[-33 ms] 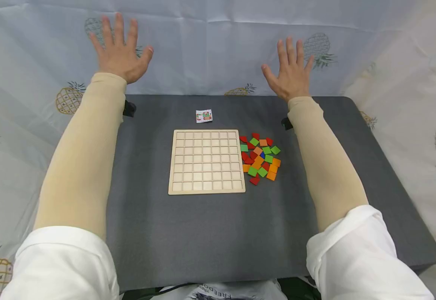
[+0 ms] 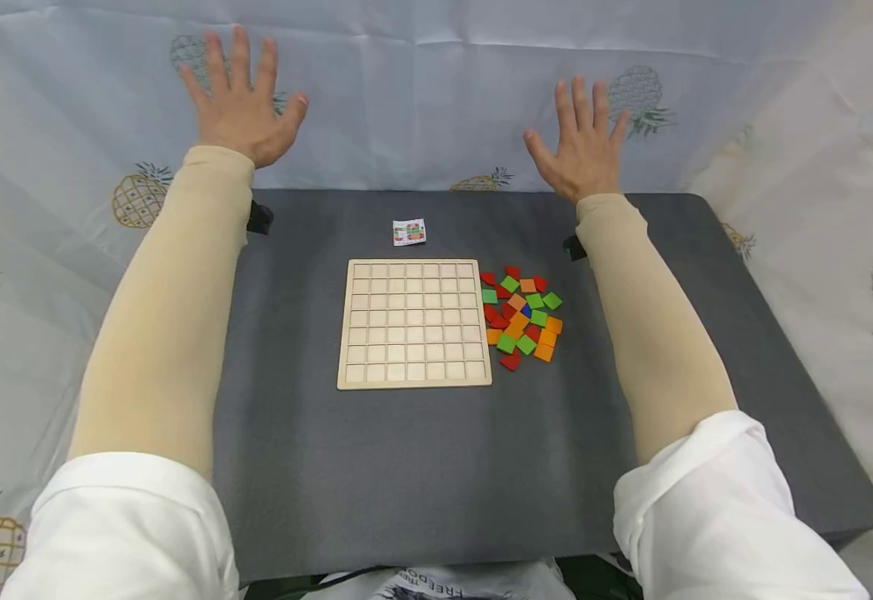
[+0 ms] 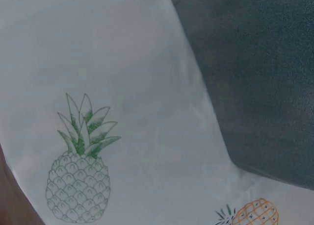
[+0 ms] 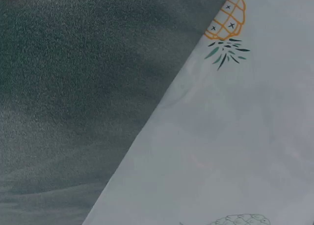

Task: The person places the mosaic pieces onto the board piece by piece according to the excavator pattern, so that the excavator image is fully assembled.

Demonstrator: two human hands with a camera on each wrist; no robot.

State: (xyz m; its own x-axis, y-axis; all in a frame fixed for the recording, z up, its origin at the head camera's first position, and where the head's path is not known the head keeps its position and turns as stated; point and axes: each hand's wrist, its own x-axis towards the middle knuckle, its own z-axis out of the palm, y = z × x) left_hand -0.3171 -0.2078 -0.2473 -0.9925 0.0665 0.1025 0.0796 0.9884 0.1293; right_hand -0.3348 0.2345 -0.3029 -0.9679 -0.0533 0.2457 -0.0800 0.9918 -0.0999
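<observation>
Both arms stretch forward over the table in the head view. The left hand is raised past the far left edge, its fingers straight and spread, holding nothing. Past the far right edge, the right hand is held up the same way, also with nothing in it. Between the forearms lies a square wooden grid board with bare cells. Right against its right side is a loose heap of small coloured tiles in red, green and orange, with a bit of blue. A small printed card lies behind the board.
The dark grey table has a rounded far right corner. A pale curtain with printed pineapples hangs behind and at both sides. In the left wrist view, only curtain, table and a sliver of skin show; the right wrist view catches a red corner.
</observation>
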